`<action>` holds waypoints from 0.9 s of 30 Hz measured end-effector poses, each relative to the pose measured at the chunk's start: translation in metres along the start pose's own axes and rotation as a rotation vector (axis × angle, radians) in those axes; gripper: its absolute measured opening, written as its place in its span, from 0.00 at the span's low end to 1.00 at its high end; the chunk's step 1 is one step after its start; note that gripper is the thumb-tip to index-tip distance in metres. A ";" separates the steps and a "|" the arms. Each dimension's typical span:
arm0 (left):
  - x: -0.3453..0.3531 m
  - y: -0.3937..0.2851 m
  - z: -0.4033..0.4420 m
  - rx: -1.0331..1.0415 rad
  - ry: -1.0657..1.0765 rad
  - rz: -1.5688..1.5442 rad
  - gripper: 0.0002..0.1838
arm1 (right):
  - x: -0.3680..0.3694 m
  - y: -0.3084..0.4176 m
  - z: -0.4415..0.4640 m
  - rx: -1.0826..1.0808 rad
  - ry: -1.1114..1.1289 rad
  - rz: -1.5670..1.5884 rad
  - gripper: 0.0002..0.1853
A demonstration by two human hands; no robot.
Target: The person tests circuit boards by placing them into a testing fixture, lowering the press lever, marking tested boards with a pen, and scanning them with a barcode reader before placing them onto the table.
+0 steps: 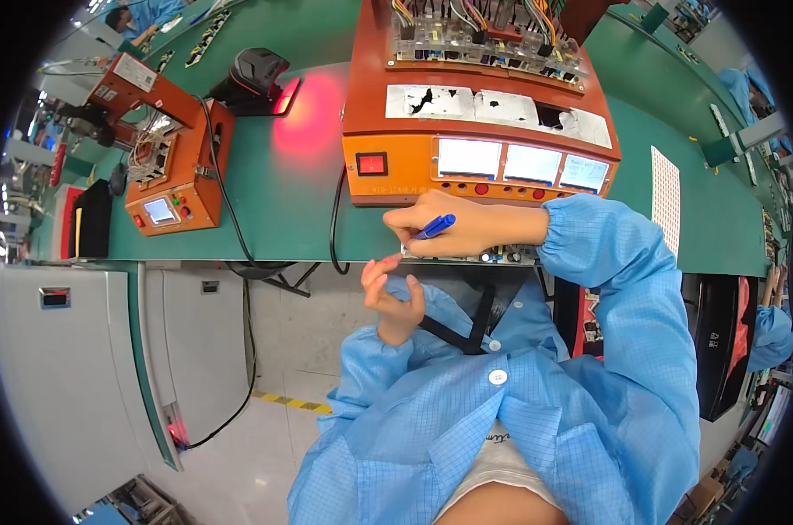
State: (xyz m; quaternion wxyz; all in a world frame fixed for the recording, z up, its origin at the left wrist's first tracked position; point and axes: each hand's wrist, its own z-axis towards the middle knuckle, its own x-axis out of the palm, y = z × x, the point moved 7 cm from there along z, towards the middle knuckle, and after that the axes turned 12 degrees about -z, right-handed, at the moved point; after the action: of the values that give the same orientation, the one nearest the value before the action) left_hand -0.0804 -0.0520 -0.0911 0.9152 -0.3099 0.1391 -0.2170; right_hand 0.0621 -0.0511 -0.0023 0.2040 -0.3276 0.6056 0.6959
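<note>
Blue pen [435,227] within right hand [442,208], fingers curled around it, left hand [395,299] half open, empty-palmed, below

Light-blue work coat [545,385], thin cloth with a fine grid pattern, pointed collar [536,437] at the near end, round white buttons [498,377] running down the front toward the far side. Long loose sleeves [650,324], wrinkled, gathered at the cuffs [554,234]; left hand [396,302] and right hand [445,226] bare. Off-white shirt [501,468] under the open neck, dark lettering [499,437] partly covered.
</note>
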 end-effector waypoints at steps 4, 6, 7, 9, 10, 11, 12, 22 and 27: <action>0.000 -0.003 0.002 0.028 0.023 0.029 0.31 | 0.000 0.009 0.001 -0.041 -0.021 -0.136 0.07; 0.000 -0.002 0.002 0.031 0.010 0.017 0.31 | 0.002 0.011 0.001 -0.064 -0.026 -0.174 0.08; 0.000 -0.002 0.001 0.032 0.004 0.011 0.31 | 0.000 0.011 0.001 -0.054 -0.033 -0.138 0.08; 0.001 0.000 -0.001 0.019 0.020 -0.031 0.31 | -0.005 0.010 -0.002 -0.032 -0.053 -0.066 0.08; 0.002 0.001 -0.002 0.013 0.030 -0.053 0.32 | -0.014 0.011 -0.006 -0.024 -0.103 0.002 0.09; 0.002 0.001 -0.002 0.016 0.032 -0.046 0.32 | -0.026 0.014 -0.014 -0.016 -0.150 0.068 0.09; 0.002 0.000 -0.001 0.016 0.033 -0.038 0.32 | -0.036 0.014 -0.022 -0.006 -0.196 0.134 0.09; 0.003 0.000 -0.002 0.025 0.047 -0.008 0.32 | -0.026 -0.008 -0.073 0.134 -0.126 0.076 0.10; 0.003 -0.004 -0.001 0.012 0.044 0.005 0.32 | -0.021 -0.006 -0.073 0.112 -0.153 -0.001 0.10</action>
State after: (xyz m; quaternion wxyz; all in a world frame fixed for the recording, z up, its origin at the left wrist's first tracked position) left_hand -0.0790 -0.0570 -0.0902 0.9143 -0.2992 0.1586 -0.2224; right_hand 0.0956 -0.1185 0.0046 0.2681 -0.2620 0.6261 0.6837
